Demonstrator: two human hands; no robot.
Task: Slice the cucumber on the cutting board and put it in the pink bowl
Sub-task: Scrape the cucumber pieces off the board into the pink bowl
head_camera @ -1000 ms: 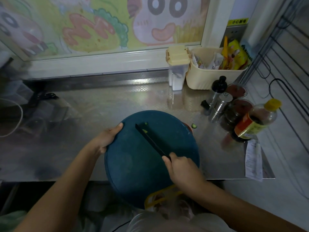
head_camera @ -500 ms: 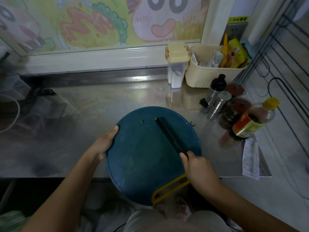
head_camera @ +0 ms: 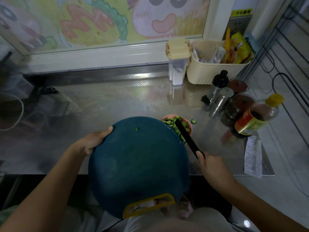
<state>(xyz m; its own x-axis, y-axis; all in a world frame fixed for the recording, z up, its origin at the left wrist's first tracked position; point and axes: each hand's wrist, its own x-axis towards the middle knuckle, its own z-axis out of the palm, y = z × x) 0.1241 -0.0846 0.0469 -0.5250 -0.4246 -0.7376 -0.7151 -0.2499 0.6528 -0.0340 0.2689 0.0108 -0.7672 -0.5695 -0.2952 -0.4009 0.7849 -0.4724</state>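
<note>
Board (head_camera: 138, 164) update: the round dark teal cutting board hangs well past the front edge of the steel desk (head_camera: 117, 101), with its yellow handle (head_camera: 148, 204) closest to the person. The left hand (head_camera: 91, 141) grips the board's left rim, thumb on top and fingers curled under. The board's far right edge sits over the pink bowl (head_camera: 167, 117), so only the back part of the bowl's rim shows.

The cucumber slices (head_camera: 184, 125) are piled in that bowl. One small green bit (head_camera: 137, 129) sits near the far edge of the board, and one stray slice (head_camera: 193, 121) lies on the desk just right of the bowl. The right hand (head_camera: 211, 164) is wrapped around the handle of a black knife (head_camera: 185, 136), whose blade runs along the board's right edge and into the slices.

Room-wise it's tight on the right. A metal shaker (head_camera: 220, 102), some jars and a yellow-capped sauce bottle (head_camera: 255, 118) stand near the bowl, and a receipt (head_camera: 253, 158) lies at the desk's front right corner. A cream basket (head_camera: 212, 72) sits at the back right. Bare steel shows behind the board and to its left.
</note>
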